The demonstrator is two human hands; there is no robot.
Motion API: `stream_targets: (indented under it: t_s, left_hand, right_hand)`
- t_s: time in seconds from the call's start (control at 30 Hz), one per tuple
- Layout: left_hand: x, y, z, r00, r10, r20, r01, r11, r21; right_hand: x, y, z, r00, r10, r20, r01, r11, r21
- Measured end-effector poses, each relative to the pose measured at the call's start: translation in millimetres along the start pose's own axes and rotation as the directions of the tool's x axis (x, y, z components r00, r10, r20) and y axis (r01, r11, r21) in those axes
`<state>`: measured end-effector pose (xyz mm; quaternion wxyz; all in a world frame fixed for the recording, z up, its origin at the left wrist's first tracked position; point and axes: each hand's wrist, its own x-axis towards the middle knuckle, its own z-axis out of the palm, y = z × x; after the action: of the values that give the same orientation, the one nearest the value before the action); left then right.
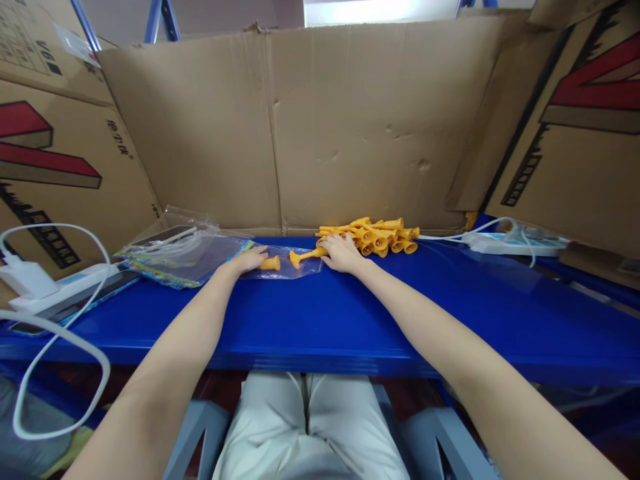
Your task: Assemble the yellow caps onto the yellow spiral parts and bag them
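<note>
My left hand (249, 259) is closed at the edge of a clear plastic bag (285, 272) lying on the blue shelf top. One yellow plastic piece (271, 264) with a flared round end pokes out beside its fingers; whether it is inside the bag or under it I cannot tell. My right hand (343, 254) grips the stem of another yellow piece (298, 258), whose curved, T-shaped end points left over the bag. Right behind the right hand lies a pile of similar yellow pieces (383, 237) with cup-like ends facing me.
Clear bags with colourful edges (185, 263) lie left of my left hand. White power strips (515, 245) with cables sit at both ends of the blue shelf (310, 320). Cardboard walls (360, 127) enclose the back and sides. A white cable (100, 353) loops over the front left edge.
</note>
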<state>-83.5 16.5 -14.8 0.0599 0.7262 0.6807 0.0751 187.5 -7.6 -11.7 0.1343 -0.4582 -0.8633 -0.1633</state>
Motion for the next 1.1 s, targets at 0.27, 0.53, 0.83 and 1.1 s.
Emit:
stream_targets:
  t_s: [0.27,0.53,0.83,1.1]
  left_hand:
    - [8,-12,6.0,0.999,0.0,-0.053,-0.002,0.999,-0.042]
    - [5,-16,1.8,0.997,-0.032,-0.067,0.026,0.996,-0.081]
    - [-11,-1,-6.3,1.0,0.024,0.018,-0.022,0.992,-0.12]
    - [-10,3,-4.5,0.996,0.081,0.036,-0.077,0.993,-0.089]
  right_hand:
    - [-4,-3,-33,0.988,0.157,0.013,-0.156,0.987,-0.042]
    - [-11,2,-69,0.955,0.238,0.178,-0.261,0.959,0.115]
    - [-2,-19,-22,0.979,0.2,0.043,-0.2,0.887,0.417]
    - [-3,-40,-13,0.992,0.127,0.012,-0.108,0.792,0.601]
